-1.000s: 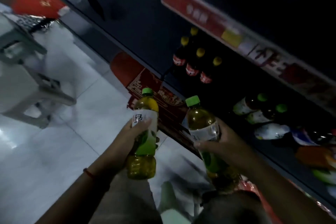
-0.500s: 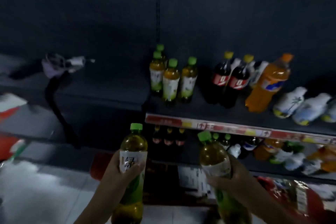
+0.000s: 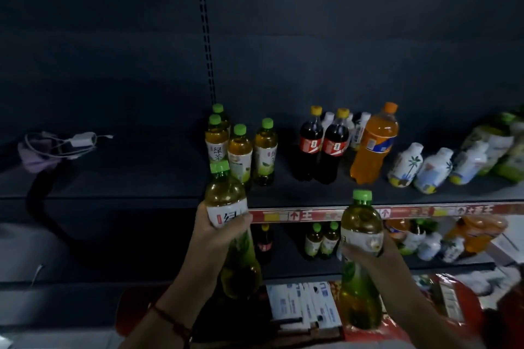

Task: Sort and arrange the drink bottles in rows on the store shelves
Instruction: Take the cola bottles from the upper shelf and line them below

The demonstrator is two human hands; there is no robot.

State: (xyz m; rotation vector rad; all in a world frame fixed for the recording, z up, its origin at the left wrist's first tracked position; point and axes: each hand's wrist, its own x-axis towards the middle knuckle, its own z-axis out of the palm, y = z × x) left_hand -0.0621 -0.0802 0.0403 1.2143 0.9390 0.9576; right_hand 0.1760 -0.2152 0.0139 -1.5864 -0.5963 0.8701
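My left hand point(image 3: 211, 238) grips a green-capped tea bottle point(image 3: 225, 193) upright, its cap level with the front edge of the upper shelf point(image 3: 170, 193). My right hand point(image 3: 377, 256) holds a second green tea bottle point(image 3: 361, 221) lower, in front of the red price strip point(image 3: 312, 215). On the upper shelf stand several green tea bottles point(image 3: 240, 150) in a cluster, just behind the left-hand bottle. To their right stand two cola bottles point(image 3: 321, 144) with yellow caps and an orange soda bottle point(image 3: 374, 144).
White coconut-drink bottles point(image 3: 431, 164) lean at the shelf's right end. The lower shelf point(image 3: 368, 265) holds more mixed bottles. A cable and cloth point(image 3: 54, 147) lie on the left shelf section. A red carton point(image 3: 442, 303) sits on the floor below.
My view has swung up from the floor to face the shelves. Both hands have risen with their bottles, the left one now reaching the upper shelf's edge.
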